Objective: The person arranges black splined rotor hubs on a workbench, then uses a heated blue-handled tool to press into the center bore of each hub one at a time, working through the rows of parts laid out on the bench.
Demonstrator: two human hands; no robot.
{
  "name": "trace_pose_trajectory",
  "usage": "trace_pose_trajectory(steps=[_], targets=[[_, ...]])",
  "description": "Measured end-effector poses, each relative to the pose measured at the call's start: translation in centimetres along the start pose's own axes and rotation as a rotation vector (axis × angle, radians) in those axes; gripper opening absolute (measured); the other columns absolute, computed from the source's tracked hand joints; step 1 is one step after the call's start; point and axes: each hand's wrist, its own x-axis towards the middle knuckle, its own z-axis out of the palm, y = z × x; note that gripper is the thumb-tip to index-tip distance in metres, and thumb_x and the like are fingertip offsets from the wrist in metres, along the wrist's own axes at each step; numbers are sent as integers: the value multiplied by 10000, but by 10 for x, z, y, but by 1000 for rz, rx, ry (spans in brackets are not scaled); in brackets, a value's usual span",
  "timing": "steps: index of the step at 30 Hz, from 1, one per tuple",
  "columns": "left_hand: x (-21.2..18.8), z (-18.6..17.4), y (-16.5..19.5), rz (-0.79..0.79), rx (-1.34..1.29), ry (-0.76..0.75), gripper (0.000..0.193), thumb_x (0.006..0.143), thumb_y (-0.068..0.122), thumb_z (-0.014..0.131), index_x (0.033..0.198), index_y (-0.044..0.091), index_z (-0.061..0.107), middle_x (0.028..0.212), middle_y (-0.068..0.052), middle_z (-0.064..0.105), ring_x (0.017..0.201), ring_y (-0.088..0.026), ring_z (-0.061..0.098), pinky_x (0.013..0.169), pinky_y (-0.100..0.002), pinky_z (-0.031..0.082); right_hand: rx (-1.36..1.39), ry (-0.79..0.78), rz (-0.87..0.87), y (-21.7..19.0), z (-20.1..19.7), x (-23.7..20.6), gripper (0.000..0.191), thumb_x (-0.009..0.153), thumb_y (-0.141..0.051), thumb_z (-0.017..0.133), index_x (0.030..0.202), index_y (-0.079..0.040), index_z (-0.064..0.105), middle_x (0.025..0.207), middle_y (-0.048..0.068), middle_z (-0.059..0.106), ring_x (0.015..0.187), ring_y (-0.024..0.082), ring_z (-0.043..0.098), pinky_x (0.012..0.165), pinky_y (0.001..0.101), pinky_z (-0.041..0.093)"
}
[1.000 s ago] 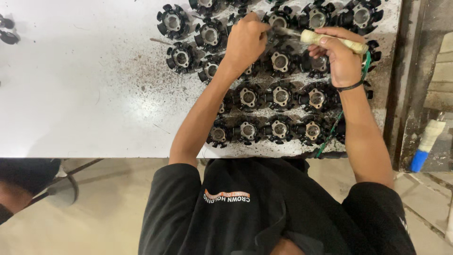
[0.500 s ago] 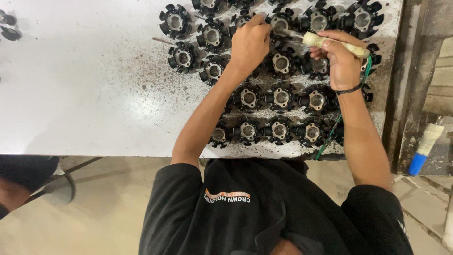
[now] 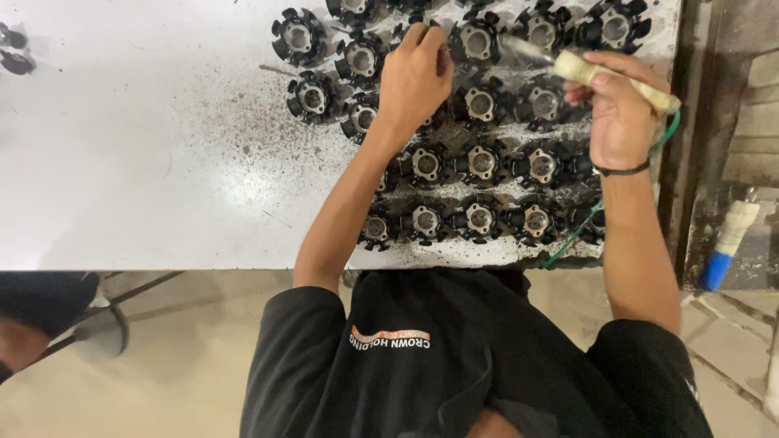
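Brushing black cores [image 3: 482, 104] laid in rows on the white table [image 3: 146, 162].
Left hand [image 3: 415, 77] is pressing fingers-together on one core; right hand [image 3: 618, 109] is gripping a pale-handled brush [image 3: 604, 77]. Cores are looking rigid, fairly heavy; best held by the toothed rim.

Black cores [image 3: 480, 164] with silvery centres fill the upper right, on a white table [image 3: 122, 162] speckled brown. Cream tool handle [image 3: 617, 77], green wire [image 3: 572, 239], black wristband [image 3: 621, 170], black shirt [image 3: 454, 357].
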Motion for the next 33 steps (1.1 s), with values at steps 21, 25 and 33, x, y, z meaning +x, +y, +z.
trace_pose_trajectory(steps=[21,25,33], targets=[[-59,15,28,26,22,-233,90,806,63,710,885,33,742,1007,-168,658,711,-391,704,631,-487,583,-46,51,237,19,7,-66,274,1027,-48,616,1237,113,687,1089,229,732,866,273,744,768,354,614],[-61,12,25,0,-100,-209,176,845,-13,670,982,30,772,976,-155,651,701,-361,707,623,-453,595,-104,49,193,21,6,-67,258,1031,-25,626,1239,115,684,1103,229,720,906,282,740,754,358,616],[-61,20,27,-37,-77,-140,98,817,14,700,899,35,751,991,-131,656,753,-373,701,673,-471,586,-22,121,193,26,7,-71,244,1012,-48,616,1184,105,695,1046,215,732,853,272,729,716,335,602]])
